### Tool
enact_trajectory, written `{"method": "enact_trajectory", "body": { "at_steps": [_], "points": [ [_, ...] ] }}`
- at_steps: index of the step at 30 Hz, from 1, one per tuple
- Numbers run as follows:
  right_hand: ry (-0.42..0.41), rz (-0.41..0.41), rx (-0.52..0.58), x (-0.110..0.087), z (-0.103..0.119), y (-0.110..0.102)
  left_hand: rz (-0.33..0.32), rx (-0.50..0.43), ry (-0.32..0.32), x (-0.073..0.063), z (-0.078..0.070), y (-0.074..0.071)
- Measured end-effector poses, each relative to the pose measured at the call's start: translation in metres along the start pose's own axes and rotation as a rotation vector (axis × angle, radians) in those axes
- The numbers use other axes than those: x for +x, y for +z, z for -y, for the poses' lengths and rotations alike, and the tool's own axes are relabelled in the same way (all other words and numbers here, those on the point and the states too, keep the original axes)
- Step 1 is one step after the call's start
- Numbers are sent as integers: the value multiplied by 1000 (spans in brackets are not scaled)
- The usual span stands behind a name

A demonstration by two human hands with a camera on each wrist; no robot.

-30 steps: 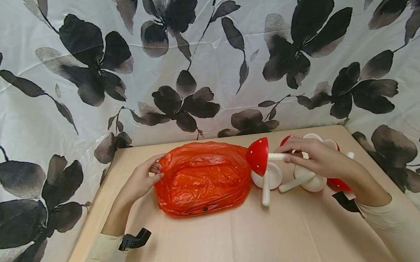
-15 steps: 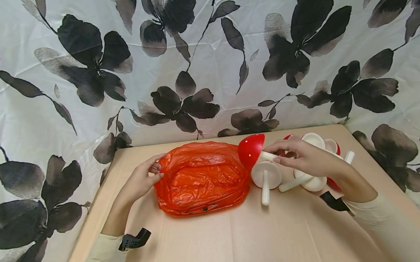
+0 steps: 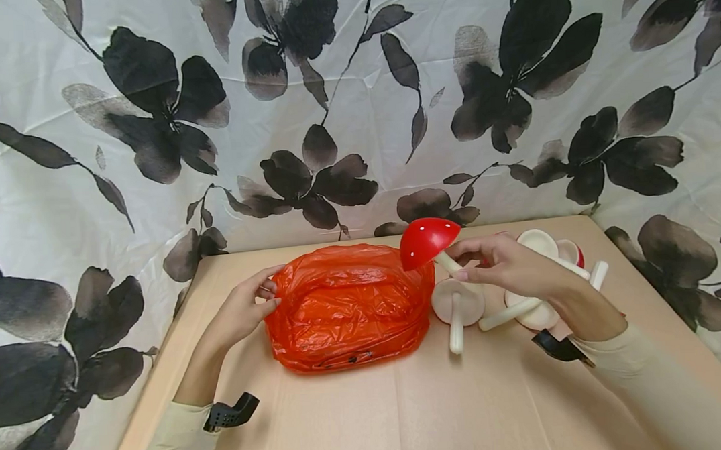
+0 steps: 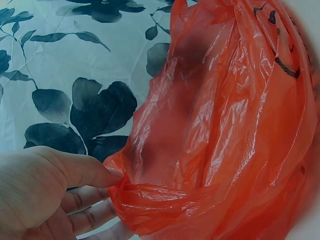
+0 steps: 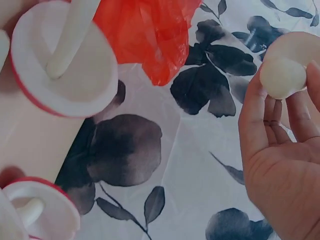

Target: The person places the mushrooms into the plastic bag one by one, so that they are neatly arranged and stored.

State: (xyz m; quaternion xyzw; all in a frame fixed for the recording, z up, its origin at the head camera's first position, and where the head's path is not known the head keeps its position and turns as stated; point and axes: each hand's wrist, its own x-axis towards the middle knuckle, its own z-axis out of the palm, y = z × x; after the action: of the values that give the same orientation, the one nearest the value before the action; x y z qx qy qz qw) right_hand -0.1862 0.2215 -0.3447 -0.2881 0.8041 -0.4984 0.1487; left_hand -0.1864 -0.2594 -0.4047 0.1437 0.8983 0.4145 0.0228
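An orange-red plastic bag [image 3: 346, 313] stands on the table with its mouth spread. My left hand [image 3: 240, 309] pinches the bag's left rim, thumb on one side and fingers on the other, as the left wrist view also shows. My right hand [image 3: 513, 265] grips a toy mushroom [image 3: 429, 242] by its white stem. Its red, white-dotted cap is up and tilted left, above the bag's right edge. From the right wrist view, the stem's round end [image 5: 283, 77] points out between thumb and fingers. Below this hand another mushroom [image 3: 455, 321] lies cap down, stem toward me.
Several more toy mushrooms [image 3: 538, 316] lie heaped at the table's right, partly hidden by my right forearm. Behind the wooden table [image 3: 369, 419] hangs a white cloth [image 3: 408, 203] with dark flowers. Both wrists wear black camera mounts [image 3: 232, 413].
My right hand has moved left with the mushroom, whose cap has turned from facing left to tilting upward near the bag's right edge. The left hand and bag have stayed nearly still.
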Motion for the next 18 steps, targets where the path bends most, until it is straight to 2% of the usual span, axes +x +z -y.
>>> {"method": "enact_trajectory", "body": {
  "at_steps": [8,13,18],
  "points": [
    [32,54,36,12,3,6,0,22,-3,1,2,1],
    [42,54,58,19,3,10,-5,19,7,-3,1,2],
    [37,65,92,28,4,19,-10,21,-17,-6,-3,3]
  ]
}}
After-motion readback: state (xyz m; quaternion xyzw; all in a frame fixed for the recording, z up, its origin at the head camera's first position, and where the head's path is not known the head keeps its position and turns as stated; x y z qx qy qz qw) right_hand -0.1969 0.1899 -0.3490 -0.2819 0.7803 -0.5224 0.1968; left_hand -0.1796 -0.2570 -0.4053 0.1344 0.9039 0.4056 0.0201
